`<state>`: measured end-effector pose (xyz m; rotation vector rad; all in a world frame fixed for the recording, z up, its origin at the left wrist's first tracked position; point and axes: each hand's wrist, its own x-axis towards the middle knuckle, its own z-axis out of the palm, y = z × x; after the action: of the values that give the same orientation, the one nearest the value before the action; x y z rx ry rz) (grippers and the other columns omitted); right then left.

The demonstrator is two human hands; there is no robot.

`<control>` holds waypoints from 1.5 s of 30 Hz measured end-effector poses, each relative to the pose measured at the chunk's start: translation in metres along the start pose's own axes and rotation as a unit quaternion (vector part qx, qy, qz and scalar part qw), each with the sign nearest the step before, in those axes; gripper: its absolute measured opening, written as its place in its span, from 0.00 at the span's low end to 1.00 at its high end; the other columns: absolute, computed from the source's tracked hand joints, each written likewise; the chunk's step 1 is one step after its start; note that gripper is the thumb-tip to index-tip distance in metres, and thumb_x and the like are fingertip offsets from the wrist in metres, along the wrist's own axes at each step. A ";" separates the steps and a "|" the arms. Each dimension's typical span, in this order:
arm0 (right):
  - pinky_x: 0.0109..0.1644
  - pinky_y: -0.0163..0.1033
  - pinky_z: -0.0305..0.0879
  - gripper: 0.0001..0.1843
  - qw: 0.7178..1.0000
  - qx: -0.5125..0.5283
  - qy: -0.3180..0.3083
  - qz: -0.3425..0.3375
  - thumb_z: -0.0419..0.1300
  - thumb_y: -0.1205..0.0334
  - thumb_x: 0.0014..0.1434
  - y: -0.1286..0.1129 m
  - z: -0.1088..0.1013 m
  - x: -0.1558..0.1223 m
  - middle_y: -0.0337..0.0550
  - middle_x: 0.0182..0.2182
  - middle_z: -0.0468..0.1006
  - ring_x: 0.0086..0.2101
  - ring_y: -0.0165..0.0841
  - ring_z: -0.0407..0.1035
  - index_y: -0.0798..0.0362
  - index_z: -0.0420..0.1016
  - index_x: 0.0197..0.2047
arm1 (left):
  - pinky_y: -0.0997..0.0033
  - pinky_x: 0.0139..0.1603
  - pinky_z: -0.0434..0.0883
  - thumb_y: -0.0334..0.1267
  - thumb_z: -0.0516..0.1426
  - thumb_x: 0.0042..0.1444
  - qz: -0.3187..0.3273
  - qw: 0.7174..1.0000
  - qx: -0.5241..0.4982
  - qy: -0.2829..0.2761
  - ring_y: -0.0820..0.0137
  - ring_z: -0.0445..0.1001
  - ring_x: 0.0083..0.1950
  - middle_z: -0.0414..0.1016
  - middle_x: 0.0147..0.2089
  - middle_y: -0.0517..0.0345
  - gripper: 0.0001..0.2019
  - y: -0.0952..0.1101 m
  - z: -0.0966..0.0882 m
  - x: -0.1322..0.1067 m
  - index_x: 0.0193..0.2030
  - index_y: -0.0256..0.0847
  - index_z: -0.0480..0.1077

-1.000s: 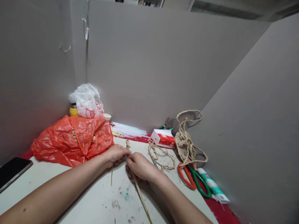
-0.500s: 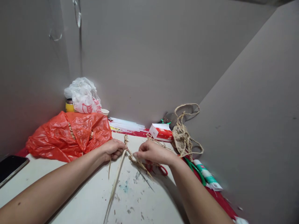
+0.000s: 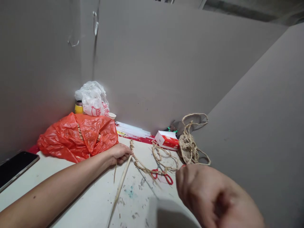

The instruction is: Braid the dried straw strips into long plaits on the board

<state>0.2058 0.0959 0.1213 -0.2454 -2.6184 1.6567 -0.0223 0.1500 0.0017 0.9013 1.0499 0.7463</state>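
My left hand [image 3: 120, 153] rests on the white table [image 3: 78, 193] with its fingers pinched on one end of a thin braid of straw [image 3: 142, 166]. The braid runs right across the table to my right hand [image 3: 213, 196]. That hand is raised close to the camera, blurred, with its fingers curled shut where the braid's other end meets it. A long loose straw strip [image 3: 118, 190] trails from my left hand toward the table's near edge. Small red-handled scissors [image 3: 163, 176] lie under the braid.
An orange plastic bag [image 3: 78, 136] lies at the left, with a white bag [image 3: 92, 99] and a yellow jar [image 3: 79, 107] behind it. A phone [image 3: 14, 166] lies far left. A red and white box [image 3: 167, 140] and a rope coil [image 3: 188, 147] sit by the cardboard walls [image 3: 166, 63].
My right hand has pulled away from my left, up and toward the camera, stretching the braid out. The long straw strip swung to the left. My left hand stayed in place.
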 end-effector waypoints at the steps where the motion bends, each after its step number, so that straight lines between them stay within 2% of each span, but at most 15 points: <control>1: 0.24 0.29 0.56 0.28 1.000 -0.003 -0.026 -0.003 0.55 0.36 0.49 -0.002 0.003 0.003 0.40 0.13 0.65 0.17 0.23 0.60 0.55 0.70 0.20 | 0.78 0.16 0.36 0.34 0.60 0.39 0.000 1.000 0.000 -0.002 0.84 0.40 0.14 0.47 0.13 0.73 0.11 0.000 -0.001 0.000 0.21 0.38 0.59; 3: 0.24 0.29 0.55 0.28 0.997 -0.041 -0.054 0.036 0.54 0.38 0.52 -0.001 0.011 0.019 0.41 0.17 0.68 0.19 0.23 0.61 0.56 0.72 0.23 | 0.78 0.17 0.36 0.34 0.60 0.39 0.002 1.000 0.000 -0.008 0.84 0.40 0.15 0.46 0.13 0.73 0.10 -0.001 -0.002 0.001 0.21 0.38 0.59; 6: 0.22 0.29 0.50 0.22 0.975 -0.170 0.090 0.113 0.56 0.49 0.56 0.011 0.023 0.053 0.35 0.15 0.63 0.18 0.21 0.52 0.59 0.71 0.21 | 0.77 0.17 0.36 0.35 0.59 0.40 0.005 1.000 -0.001 -0.015 0.84 0.39 0.15 0.45 0.14 0.74 0.10 0.000 -0.003 0.001 0.21 0.38 0.60; 8: 0.22 0.28 0.49 0.18 0.977 -0.180 0.076 0.090 0.56 0.58 0.57 0.018 0.030 0.067 0.33 0.15 0.59 0.18 0.21 0.51 0.59 0.70 0.20 | 0.77 0.17 0.35 0.35 0.60 0.39 0.002 1.000 -0.001 -0.016 0.84 0.39 0.15 0.45 0.14 0.74 0.11 0.001 -0.002 0.000 0.21 0.39 0.59; 10: 0.24 0.27 0.52 0.13 0.991 -0.129 0.021 0.036 0.58 0.62 0.55 0.021 0.035 0.071 0.34 0.19 0.62 0.20 0.21 0.55 0.60 0.73 0.23 | 0.77 0.18 0.35 0.35 0.60 0.39 -0.004 1.000 -0.001 -0.017 0.84 0.39 0.15 0.45 0.14 0.74 0.12 0.002 -0.002 0.000 0.21 0.39 0.58; 13: 0.28 0.26 0.57 0.10 0.998 -0.043 -0.050 -0.025 0.61 0.61 0.53 0.014 0.037 0.064 0.41 0.28 0.70 0.25 0.22 0.60 0.61 0.77 0.32 | 0.77 0.18 0.34 0.34 0.60 0.39 -0.005 1.000 -0.001 -0.023 0.84 0.39 0.15 0.45 0.14 0.73 0.11 0.002 -0.002 0.000 0.21 0.39 0.58; 15: 0.27 0.27 0.57 0.11 0.998 -0.013 -0.049 -0.029 0.62 0.60 0.51 0.010 0.035 0.059 0.40 0.26 0.69 0.23 0.21 0.60 0.61 0.76 0.31 | 0.76 0.18 0.34 0.35 0.59 0.39 -0.003 1.000 0.000 -0.026 0.84 0.39 0.15 0.45 0.14 0.73 0.11 0.002 -0.002 0.001 0.21 0.39 0.57; 18: 0.22 0.28 0.51 0.13 1.000 -0.005 0.029 -0.008 0.63 0.60 0.50 0.014 0.025 0.054 0.34 0.17 0.61 0.19 0.21 0.54 0.59 0.70 0.20 | 0.76 0.18 0.34 0.36 0.60 0.39 0.000 1.000 0.003 -0.030 0.84 0.39 0.15 0.45 0.14 0.73 0.12 0.001 -0.003 0.001 0.21 0.40 0.57; 22: 0.20 0.31 0.42 0.24 0.984 0.012 0.171 0.040 0.59 0.57 0.54 0.037 -0.001 0.050 0.30 0.14 0.51 0.17 0.21 0.45 0.55 0.53 0.13 | 0.76 0.18 0.35 0.36 0.61 0.38 0.007 0.999 0.010 -0.032 0.84 0.39 0.15 0.45 0.13 0.73 0.14 0.001 -0.003 0.001 0.21 0.40 0.56; 24: 0.21 0.31 0.42 0.26 0.961 0.000 0.268 0.073 0.57 0.54 0.55 0.052 -0.014 0.048 0.30 0.14 0.49 0.17 0.21 0.44 0.54 0.51 0.14 | 0.76 0.18 0.35 0.37 0.61 0.38 0.005 0.999 0.012 -0.031 0.84 0.39 0.15 0.46 0.14 0.73 0.15 0.001 -0.004 0.001 0.21 0.40 0.55; 29: 0.30 0.32 0.56 0.10 0.903 -0.112 0.380 0.170 0.59 0.57 0.50 0.093 -0.037 0.046 0.39 0.25 0.68 0.27 0.28 0.60 0.56 0.68 0.26 | 0.75 0.18 0.34 0.38 0.62 0.36 -0.005 0.999 0.009 -0.035 0.84 0.39 0.15 0.45 0.14 0.74 0.15 0.004 -0.003 0.001 0.22 0.40 0.57; 34: 0.26 0.33 0.52 0.15 0.808 -0.121 0.521 0.245 0.55 0.56 0.51 0.124 -0.051 0.038 0.35 0.17 0.60 0.21 0.26 0.55 0.55 0.62 0.19 | 0.77 0.18 0.34 0.38 0.63 0.36 -0.010 0.999 0.010 -0.037 0.85 0.39 0.15 0.44 0.14 0.74 0.15 0.005 -0.003 0.000 0.22 0.39 0.58; 37: 0.25 0.32 0.53 0.04 0.803 -0.079 0.530 0.261 0.56 0.66 0.48 0.126 -0.054 0.034 0.35 0.19 0.65 0.20 0.25 0.56 0.57 0.69 0.25 | 0.77 0.18 0.34 0.38 0.62 0.38 -0.008 0.999 0.008 -0.040 0.85 0.39 0.15 0.45 0.14 0.74 0.14 0.005 -0.004 0.000 0.22 0.39 0.58; 41: 0.25 0.30 0.58 0.17 0.817 -0.016 0.522 0.244 0.58 0.68 0.48 0.115 -0.048 0.042 0.43 0.32 0.74 0.24 0.26 0.64 0.57 0.71 0.44 | 0.77 0.18 0.34 0.38 0.62 0.39 -0.003 0.999 0.007 -0.052 0.85 0.39 0.15 0.45 0.15 0.74 0.14 0.005 -0.005 0.001 0.22 0.39 0.57; 45: 0.25 0.30 0.62 0.10 0.855 0.123 0.450 0.227 0.54 0.60 0.57 0.108 -0.030 0.066 0.45 0.30 0.75 0.25 0.27 0.68 0.58 0.70 0.36 | 0.77 0.18 0.34 0.39 0.62 0.39 -0.001 0.998 0.011 -0.057 0.85 0.38 0.15 0.45 0.14 0.74 0.16 0.005 -0.005 0.000 0.22 0.40 0.56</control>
<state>0.1566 0.1782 0.0332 -1.3288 -1.6854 1.4137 -0.0268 0.1539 0.0052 0.9505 0.9592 0.6754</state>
